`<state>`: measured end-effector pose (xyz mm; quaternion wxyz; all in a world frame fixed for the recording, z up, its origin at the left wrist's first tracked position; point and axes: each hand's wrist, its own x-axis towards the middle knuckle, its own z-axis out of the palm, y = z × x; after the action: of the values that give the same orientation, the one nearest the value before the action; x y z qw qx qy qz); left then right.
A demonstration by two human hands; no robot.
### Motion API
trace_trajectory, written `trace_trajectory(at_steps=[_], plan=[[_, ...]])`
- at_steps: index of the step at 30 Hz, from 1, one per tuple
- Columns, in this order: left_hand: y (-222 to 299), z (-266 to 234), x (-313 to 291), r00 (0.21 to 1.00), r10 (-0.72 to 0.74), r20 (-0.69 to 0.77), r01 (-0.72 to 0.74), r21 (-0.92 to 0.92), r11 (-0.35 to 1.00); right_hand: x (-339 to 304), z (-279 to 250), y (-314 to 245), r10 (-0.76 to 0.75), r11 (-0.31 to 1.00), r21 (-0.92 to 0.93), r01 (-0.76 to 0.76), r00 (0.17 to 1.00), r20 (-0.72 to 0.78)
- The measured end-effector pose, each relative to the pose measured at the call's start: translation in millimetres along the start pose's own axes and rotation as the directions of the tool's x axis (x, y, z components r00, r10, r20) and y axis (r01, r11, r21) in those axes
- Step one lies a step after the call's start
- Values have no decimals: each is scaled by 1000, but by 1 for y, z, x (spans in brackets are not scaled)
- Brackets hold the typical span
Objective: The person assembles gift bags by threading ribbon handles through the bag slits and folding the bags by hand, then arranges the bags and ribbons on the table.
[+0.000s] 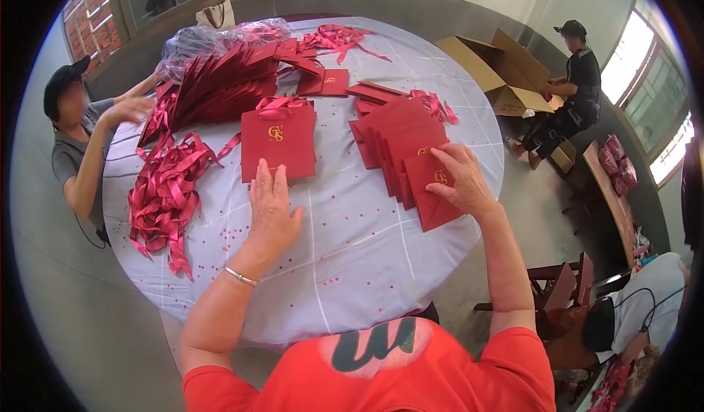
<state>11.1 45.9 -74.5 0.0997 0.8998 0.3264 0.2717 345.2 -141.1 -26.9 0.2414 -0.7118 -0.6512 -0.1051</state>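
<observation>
A small pile of flat red paper gift bags point(279, 152) with gold lettering lies in front of me, pink-red ribbon handles point(282, 107) at its top. My left hand point(271, 210) is open, its stretched fingertips touching the pile's lower edge. To the right, more red gift bags point(400, 144) lie overlapped in a fanned row. My right hand point(466, 181) rests on the nearest bag point(434, 214) of that row, thumb and fingers spread apart over its face. Part of that bag is hidden under the hand.
Across the round, cloth-covered table point(345, 265) lie a ribbon heap point(169, 192), a large bag stack point(220, 82), clear plastic point(198, 45) and red dots. A co-worker point(77, 133) reaches in from the left. Another person point(576, 82) sits by a cardboard box point(506, 67).
</observation>
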Motion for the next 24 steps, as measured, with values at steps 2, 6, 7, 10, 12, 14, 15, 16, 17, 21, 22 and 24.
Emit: trace_trajectory(at_steps=[2, 6, 7, 10, 12, 14, 15, 16, 17, 21, 22, 24], plan=[[2, 0, 0, 1000, 1, 1, -1, -4, 1000, 2, 0, 4, -69, 998, -13, 69, 996, -60], [4, 0, -1, 1000, 25, -9, -25, -8, 1000, 5, -4, 2, -26, 1000, 5, 26, 999, 46], [5, 0, -2, 999, 40, -12, -40, -20, 999, 5, -6, -1, -16, 1000, 10, 15, 1000, 22], [10, -6, -2, 996, 78, -40, -80, -65, 995, 4, -14, -13, -18, 999, 26, 19, 999, -39], [14, -7, -3, 982, 140, -129, -154, -112, 982, 3, -21, -22, -32, 999, 37, 35, 997, -74], [19, -12, -2, 956, 194, -219, -230, -150, 962, 2, -28, -31, -88, 991, 98, 96, 992, -88], [23, -16, -3, 941, 227, -253, -287, -235, 929, 3, -30, -37, -90, 990, 103, 99, 992, -84], [32, -22, -3, 922, 259, -288, -348, -323, 880, 3, -33, -47, -123, 984, 117, 133, 988, -90], [44, -29, -4, 917, 224, -331, -344, -367, 864, 4, -33, -56, -155, 977, 131, 168, 983, -97], [57, -39, -9, 840, 394, -374, -522, -357, 775, 12, -14, -98, -253, 937, 213, 276, 959, -130], [62, -42, -9, 820, 422, -386, -549, -326, 770, 13, -5, -109, -279, 928, 218, 303, 951, -132], [72, -46, -10, 781, 480, -401, -596, -246, 764, 16, 12, -130, -317, 892, 315, 323, 946, -72]])
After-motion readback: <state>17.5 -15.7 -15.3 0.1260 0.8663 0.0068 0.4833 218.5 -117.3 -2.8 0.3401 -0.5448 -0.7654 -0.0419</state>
